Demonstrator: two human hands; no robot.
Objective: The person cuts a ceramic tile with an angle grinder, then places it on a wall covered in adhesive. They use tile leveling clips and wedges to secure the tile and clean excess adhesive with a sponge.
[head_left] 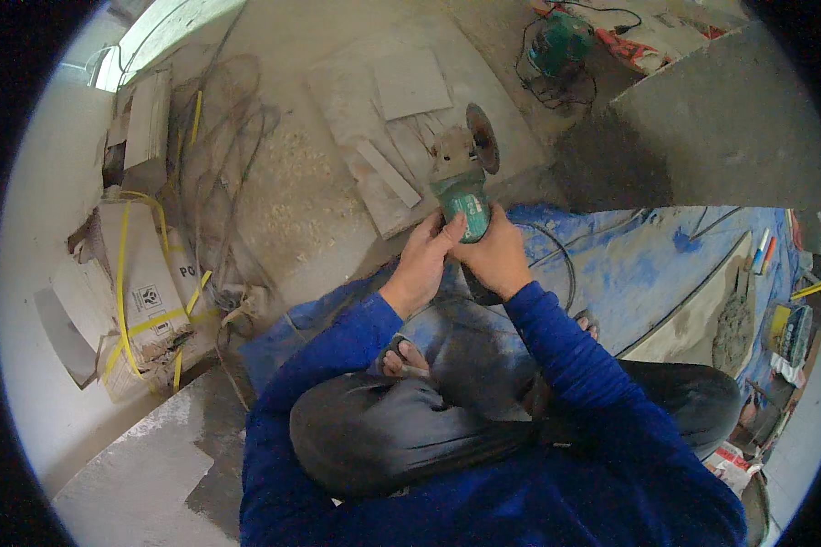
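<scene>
An angle grinder point(462, 191) with a green body is held in front of me by both hands. Its round, brownish cutting disc point(483, 139) stands on edge at the far right of the tool's head. My left hand point(421, 260) grips the body from the left, thumb across its top. Around the right and lower side of the body wraps my right hand point(499, 255), its fingers partly hidden. Beyond the grinder lies a large dusty slab point(337, 77) with a square tile piece point(412, 84) and a narrow cut strip point(388, 173) on it.
Strapped tile boxes point(146, 273) stand along the left wall, with loose cables point(233, 146) beside them. A blue tarp point(611, 264) covers the floor at right. A trowel point(739, 305) lies there. Another green corded power tool point(558, 46) sits at the far right.
</scene>
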